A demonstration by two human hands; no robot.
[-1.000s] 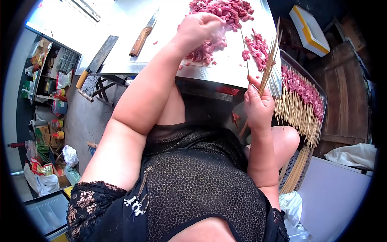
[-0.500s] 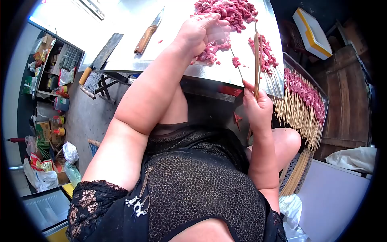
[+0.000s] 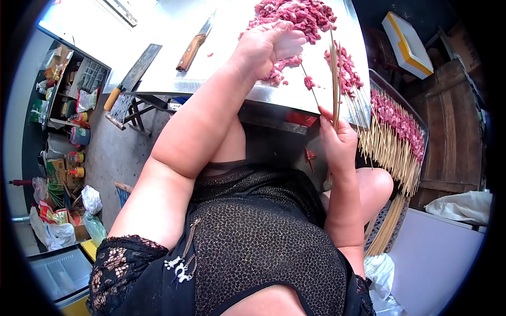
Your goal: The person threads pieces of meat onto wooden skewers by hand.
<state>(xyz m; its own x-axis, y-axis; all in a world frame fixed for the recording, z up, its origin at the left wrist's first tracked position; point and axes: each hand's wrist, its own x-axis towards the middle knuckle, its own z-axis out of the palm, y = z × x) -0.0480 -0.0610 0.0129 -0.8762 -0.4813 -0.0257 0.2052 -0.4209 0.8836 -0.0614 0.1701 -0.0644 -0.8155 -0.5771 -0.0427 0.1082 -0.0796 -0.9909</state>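
My right hand (image 3: 339,141) is closed round several bamboo skewers (image 3: 336,84) that stand up from the fist. Between its thumb and forefinger it pinches one more skewer (image 3: 314,97), slanting up to the left with a piece of raw meat (image 3: 309,82) on it. My left hand (image 3: 268,48) hovers over the table beside that skewer's upper end, fingers curled in; whatever they hold is hidden. Behind it lies a large pile of raw meat strips (image 3: 300,18), with a smaller heap of meat (image 3: 286,64) partly covered by the hand.
A wooden-handled knife (image 3: 191,51) and a cleaver (image 3: 138,69) lie on the metal table (image 3: 174,87), left. More meat (image 3: 348,73) and loaded skewers lie at its right edge. A tray (image 3: 423,126) of meat skewers (image 3: 392,137) stands to the right, above bare sticks (image 3: 390,226).
My left hand has shifted slightly, its fingers a little lower and further right. My right hand and the skewers in it have barely moved.
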